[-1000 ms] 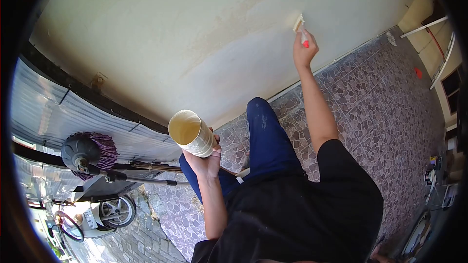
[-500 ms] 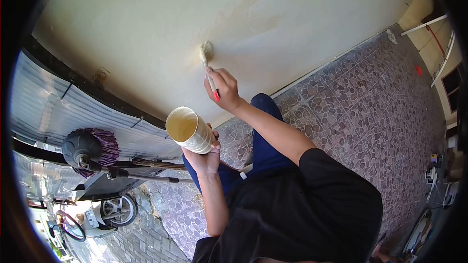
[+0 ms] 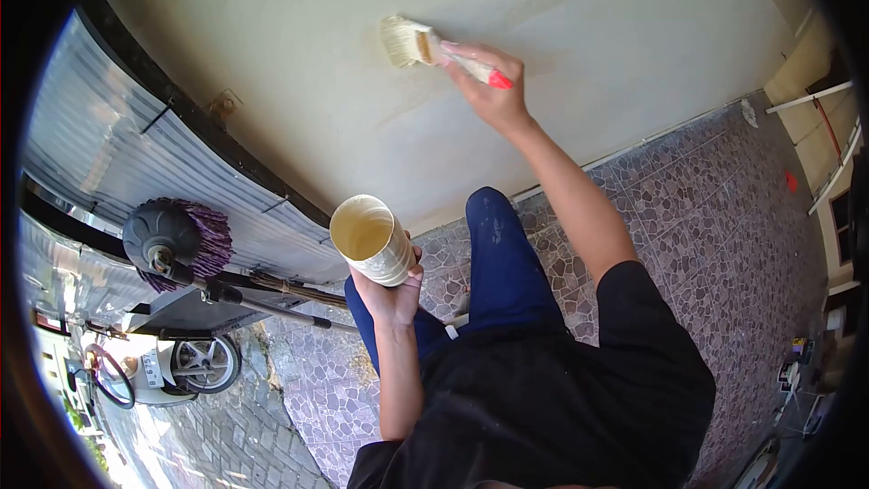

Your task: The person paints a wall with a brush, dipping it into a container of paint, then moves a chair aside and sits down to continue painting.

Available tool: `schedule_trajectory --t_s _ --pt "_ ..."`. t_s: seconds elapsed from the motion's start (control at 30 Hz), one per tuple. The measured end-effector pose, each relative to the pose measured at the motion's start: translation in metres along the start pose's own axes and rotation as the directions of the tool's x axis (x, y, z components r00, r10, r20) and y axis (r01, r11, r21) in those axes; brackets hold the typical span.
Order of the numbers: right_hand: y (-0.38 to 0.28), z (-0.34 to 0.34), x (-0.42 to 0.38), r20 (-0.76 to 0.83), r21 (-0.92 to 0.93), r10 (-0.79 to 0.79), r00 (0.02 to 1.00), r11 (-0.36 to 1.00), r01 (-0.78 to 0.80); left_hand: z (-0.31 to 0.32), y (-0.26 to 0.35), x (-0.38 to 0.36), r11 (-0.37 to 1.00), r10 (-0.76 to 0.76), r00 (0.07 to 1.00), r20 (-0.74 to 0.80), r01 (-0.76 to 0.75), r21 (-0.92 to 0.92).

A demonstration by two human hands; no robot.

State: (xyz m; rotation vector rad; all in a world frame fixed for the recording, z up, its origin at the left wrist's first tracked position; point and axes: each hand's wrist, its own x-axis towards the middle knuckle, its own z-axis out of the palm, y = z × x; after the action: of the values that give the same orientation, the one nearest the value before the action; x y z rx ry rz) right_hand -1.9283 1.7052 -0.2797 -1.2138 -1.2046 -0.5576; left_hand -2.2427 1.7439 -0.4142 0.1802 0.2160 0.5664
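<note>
My right hand (image 3: 489, 86) grips the handle of a paintbrush (image 3: 425, 43), its wide pale bristles pressed against the cream wall (image 3: 299, 27). The red end of the handle sticks out past my fingers. Lower and to the left, my left hand (image 3: 394, 294) is wrapped round a whitish cup (image 3: 371, 240). The cup is tilted a little, its open top facing up, with yellowish paint inside. Faint darker patches show on the wall around the brush.
A mop with a purple head (image 3: 210, 237) leans at the left beside a corrugated panel (image 3: 118, 118). Stone-patterned floor tiles (image 3: 688, 190) run along the wall's foot. A parked motorbike (image 3: 172, 369) stands at the lower left.
My right hand and the brush have moved up the wall, the hand also to the right, and the brush now shows its broad side. The cup has shifted slightly right in view.
</note>
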Motion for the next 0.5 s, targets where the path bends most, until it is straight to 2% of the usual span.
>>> schedule_trajectory --t_s 0.1,0.13,0.17,0.2,0.3,0.37,0.43,0.47,0.5 --pt "0.021 -0.045 -0.008 -0.059 -0.11 0.12 0.991 0.986 -0.126 -0.005 0.001 0.002 1.0 0.004 1.0 0.003 -0.004 0.004" --pt "0.028 -0.061 -0.012 -0.088 -0.154 0.117 0.989 0.979 -0.13 -0.008 0.001 0.001 1.0 0.001 1.0 0.023 -0.001 0.002" --pt "0.036 -0.076 -0.014 -0.114 -0.197 0.112 0.987 0.971 -0.133 0.003 0.002 -0.001 1.0 0.015 0.999 -0.048 -0.016 -0.015" --pt "0.044 -0.09 -0.016 -0.156 -0.206 0.14 0.978 0.964 -0.17 0.0 0.006 -0.003 0.999 0.034 0.998 -0.056 -0.034 -0.003" --pt "0.075 -0.13 -0.029 -0.28 -0.218 0.173 0.944 0.947 -0.238 -0.013 0.027 -0.009 0.996 0.087 0.995 -0.048 -0.088 -0.021" --pt "0.081 -0.153 -0.032 -0.375 -0.288 0.166 0.912 0.914 -0.285 -0.02 0.041 -0.016 0.991 0.13 0.991 -0.03 -0.131 -0.027" --pt "0.085 -0.167 -0.034 -0.522 -0.048 0.274 0.808 0.936 -0.348 -0.031 0.054 -0.023 0.984 0.177 0.983 -0.04 -0.178 -0.025" --pt "0.09 -0.175 -0.039 -0.511 -0.04 0.294 0.808 0.931 -0.363 -0.032 0.059 -0.028 0.98 0.193 0.981 -0.03 -0.194 -0.04" --pt "0.091 -0.18 -0.04 -0.54 -0.22 0.179 0.822 0.913 -0.344 -0.035 0.064 -0.034 0.978 0.203 0.978 -0.044 -0.204 -0.039"
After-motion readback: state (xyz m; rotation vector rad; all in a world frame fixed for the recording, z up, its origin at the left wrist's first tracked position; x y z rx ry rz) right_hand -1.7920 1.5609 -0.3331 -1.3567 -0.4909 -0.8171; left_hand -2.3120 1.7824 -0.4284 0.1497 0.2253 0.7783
